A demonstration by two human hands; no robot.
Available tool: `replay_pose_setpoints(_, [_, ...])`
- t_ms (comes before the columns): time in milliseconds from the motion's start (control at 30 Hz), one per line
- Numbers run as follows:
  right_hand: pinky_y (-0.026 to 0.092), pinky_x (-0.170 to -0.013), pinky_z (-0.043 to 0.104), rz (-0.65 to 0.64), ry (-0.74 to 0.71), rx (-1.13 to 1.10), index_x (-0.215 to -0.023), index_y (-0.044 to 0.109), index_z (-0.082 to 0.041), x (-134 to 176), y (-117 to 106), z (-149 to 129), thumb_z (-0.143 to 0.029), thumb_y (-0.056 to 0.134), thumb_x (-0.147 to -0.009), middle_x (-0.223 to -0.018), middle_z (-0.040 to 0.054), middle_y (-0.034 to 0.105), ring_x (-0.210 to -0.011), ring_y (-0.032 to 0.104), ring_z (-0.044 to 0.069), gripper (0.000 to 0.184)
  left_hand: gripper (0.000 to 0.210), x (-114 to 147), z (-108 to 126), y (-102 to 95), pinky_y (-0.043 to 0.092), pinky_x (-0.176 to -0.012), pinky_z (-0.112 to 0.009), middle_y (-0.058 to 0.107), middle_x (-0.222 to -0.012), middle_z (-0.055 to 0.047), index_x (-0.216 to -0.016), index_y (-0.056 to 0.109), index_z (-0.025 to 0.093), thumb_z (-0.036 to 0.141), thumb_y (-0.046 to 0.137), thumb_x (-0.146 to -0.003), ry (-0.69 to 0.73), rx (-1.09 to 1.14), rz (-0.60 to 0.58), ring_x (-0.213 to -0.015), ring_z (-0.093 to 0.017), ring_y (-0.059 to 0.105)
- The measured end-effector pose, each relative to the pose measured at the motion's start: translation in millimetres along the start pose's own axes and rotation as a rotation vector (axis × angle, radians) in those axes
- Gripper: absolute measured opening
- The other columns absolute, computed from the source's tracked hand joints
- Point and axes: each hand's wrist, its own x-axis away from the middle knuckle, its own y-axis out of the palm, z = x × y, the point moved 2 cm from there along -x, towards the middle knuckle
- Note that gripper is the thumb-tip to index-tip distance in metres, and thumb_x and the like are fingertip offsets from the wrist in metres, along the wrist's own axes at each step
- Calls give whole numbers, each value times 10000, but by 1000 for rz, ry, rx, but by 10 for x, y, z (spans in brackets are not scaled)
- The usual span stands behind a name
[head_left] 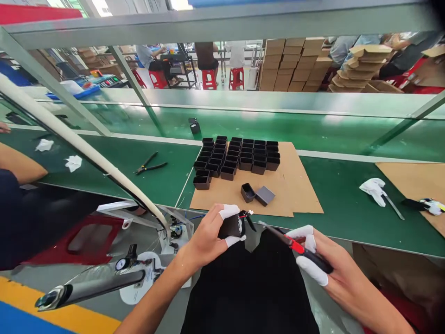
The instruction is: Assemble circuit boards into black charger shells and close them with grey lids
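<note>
My left hand [217, 232], with white finger cots, is closed around a small black box-shaped housing [230, 227]. Red and black wires with a small white connector [249, 213] stick out of its right end. My right hand [321, 260], also in white finger cots, grips a hand tool [299, 247] with a long thin metal nose and a red-and-black handle. The nose points left towards the wires, a short gap apart from them. On the cardboard [288, 185] beyond my hands lie an open black case [248, 192] and a dark grey block [265, 195].
Several open black cases [239, 155] stand in rows on the cardboard. Pliers [149, 164] lie on the green bench [167, 185] to the left. On the right are a white cloth and blade-like tool [382, 195]. A slanting pale pole [86, 153] and a co-worker's arm [21, 164] are at left.
</note>
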Motion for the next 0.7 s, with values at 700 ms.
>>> replay_pose_setpoints(700, [706,-863,434,152,-240,549,-1032,668,-234,72,77,-284,-328,546,-1147,-1215,153,739,-1001,806,284,192,674,-94,378,-177,646,-1064,-478,733,-1292,-202,-1519,575,108,-28,755,-884,222,-200,51,-1254,-321,707])
